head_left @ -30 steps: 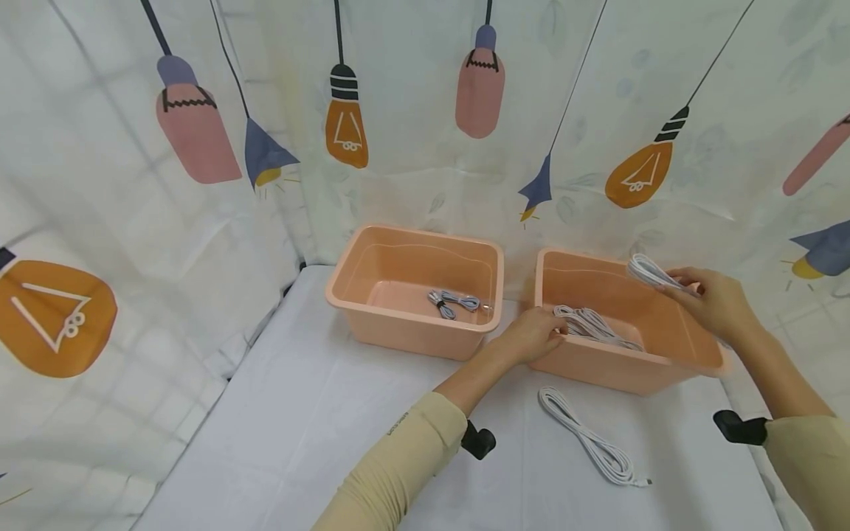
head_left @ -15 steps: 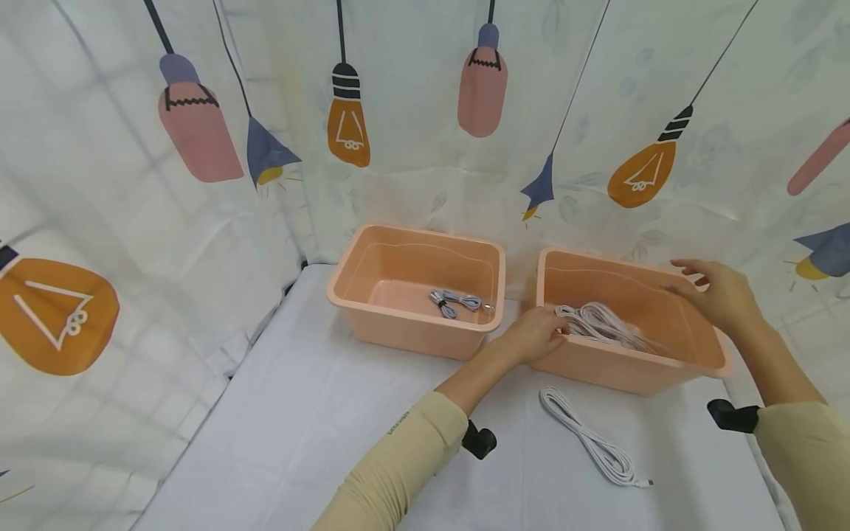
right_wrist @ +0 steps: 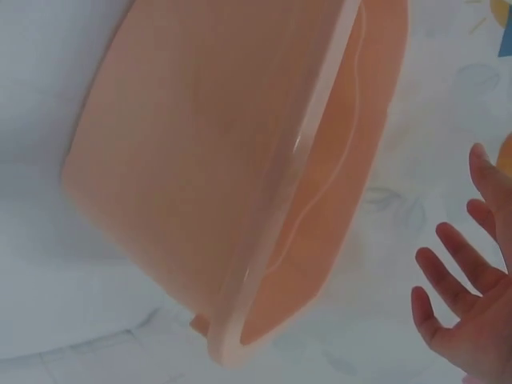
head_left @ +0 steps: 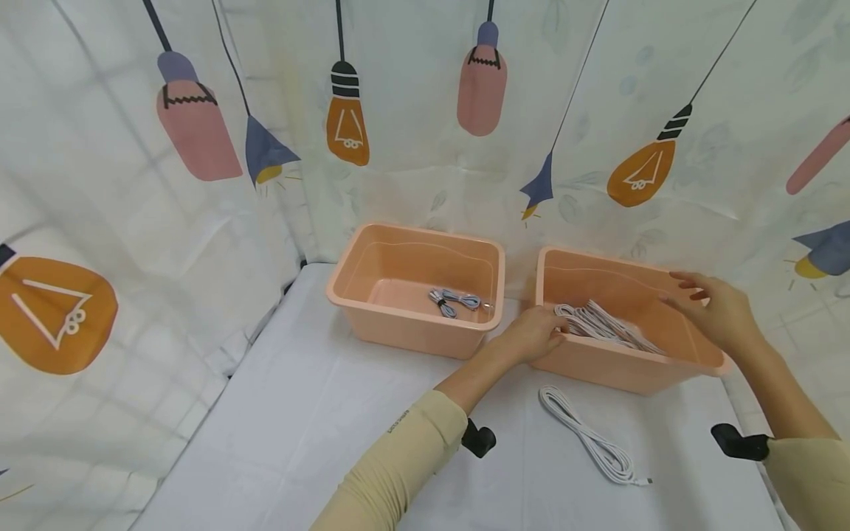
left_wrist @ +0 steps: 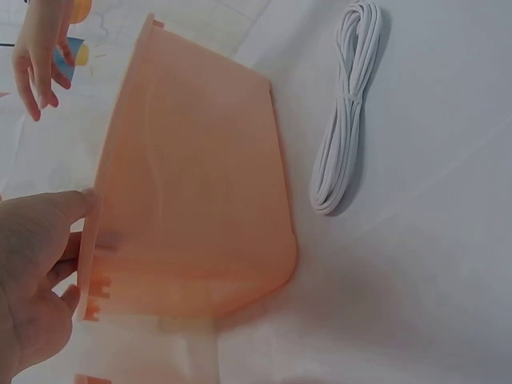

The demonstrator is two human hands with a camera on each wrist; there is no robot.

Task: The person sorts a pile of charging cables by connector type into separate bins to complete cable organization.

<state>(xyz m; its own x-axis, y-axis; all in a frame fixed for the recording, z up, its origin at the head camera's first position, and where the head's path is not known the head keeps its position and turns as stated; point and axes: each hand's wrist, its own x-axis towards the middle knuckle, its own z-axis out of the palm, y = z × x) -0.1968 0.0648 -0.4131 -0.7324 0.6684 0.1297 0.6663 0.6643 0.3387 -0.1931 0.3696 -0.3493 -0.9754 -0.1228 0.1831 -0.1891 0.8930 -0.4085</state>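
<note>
My left hand (head_left: pixel 534 335) grips the near left corner of the right-hand peach plastic bin (head_left: pixel 611 372); in the left wrist view the thumb (left_wrist: pixel 80 204) lies at the rim, with other fingers bent around the edge. Inside that bin, bundled white cables (head_left: pixel 607 324) lie together against the left part. My right hand (head_left: pixel 717 310) hovers over the bin's right end with fingers spread and nothing in them. The right wrist view also shows its fingers (right_wrist: pixel 464 272) apart and loosely bent, away from the rim. On the table before the bin lies another coiled white cable (head_left: pixel 591 439).
A second peach bin (head_left: pixel 405 324) stands to the left, with small grey tied cables (head_left: pixel 454 301) inside. Both bins sit near the back of the white-covered table (head_left: pixel 319 413). A lamp-patterned curtain (head_left: pixel 412 192) hangs right behind them.
My right hand has let go of a bundled white cable, which dropped into the right-hand bin and settled among the others. My left hand has stayed at the rim.
</note>
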